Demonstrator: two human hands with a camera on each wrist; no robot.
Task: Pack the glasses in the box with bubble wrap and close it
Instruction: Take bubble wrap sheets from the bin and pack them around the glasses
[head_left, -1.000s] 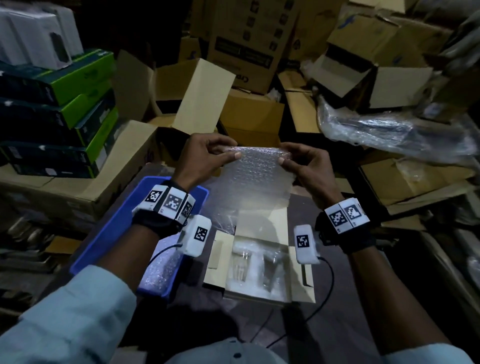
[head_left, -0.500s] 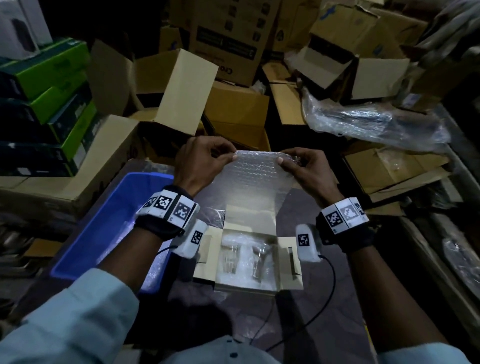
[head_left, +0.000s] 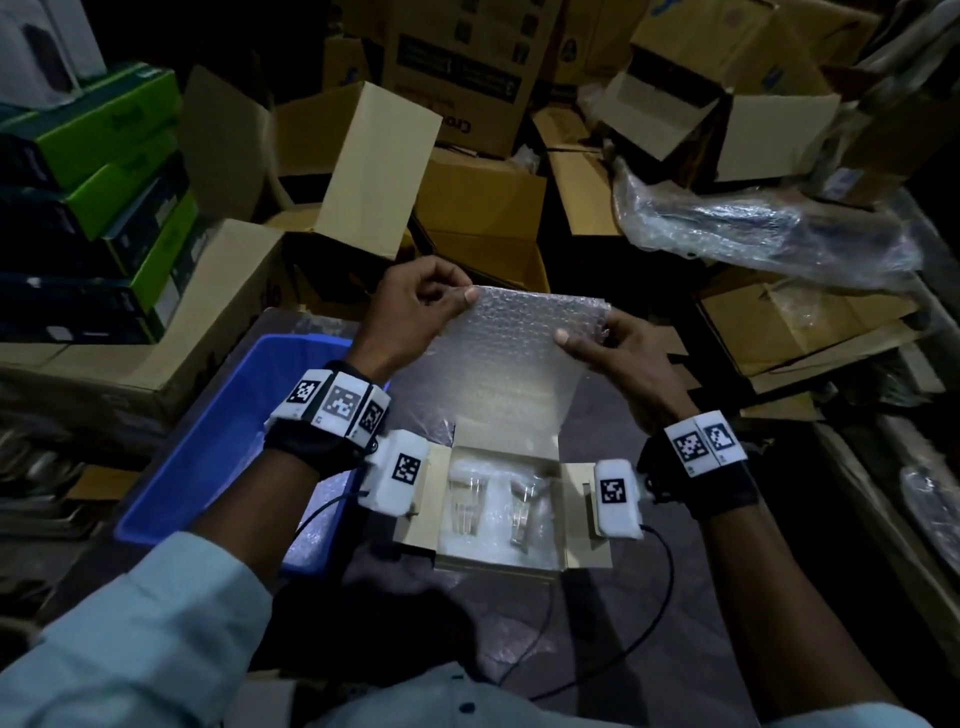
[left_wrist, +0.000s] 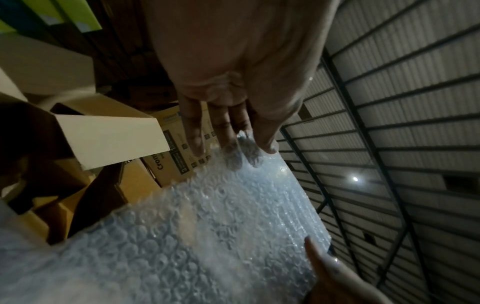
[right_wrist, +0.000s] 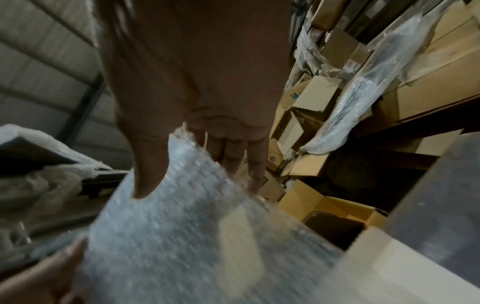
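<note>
A small cardboard box (head_left: 582, 525) lies open on the dark table, all flaps spread. Two clear glasses (head_left: 465, 501) lie side by side inside it on white padding. Above the box I hold a sheet of bubble wrap (head_left: 524, 353) stretched upright. My left hand (head_left: 415, 306) pinches its top left corner between thumb and fingers. My right hand (head_left: 613, 343) pinches the top right corner. The left wrist view shows the bubble wrap (left_wrist: 207, 226) running from my left hand (left_wrist: 228, 123) down to the other thumb. In the right wrist view the bubble wrap (right_wrist: 182, 226) hangs blurred from my right hand (right_wrist: 197, 144).
A blue plastic bin (head_left: 218, 447) with more bubble wrap stands left of the box. Green and black boxes (head_left: 104, 197) are stacked at far left. Open cartons (head_left: 363, 166) crowd the back. A plastic-wrapped bundle (head_left: 769, 228) lies at right, with flattened cardboard (head_left: 810, 327) below it.
My view has tipped down, so the box and hands sit lower in frame. Both hands still hold the sheet taut; the right hand has dropped slightly below the left.
</note>
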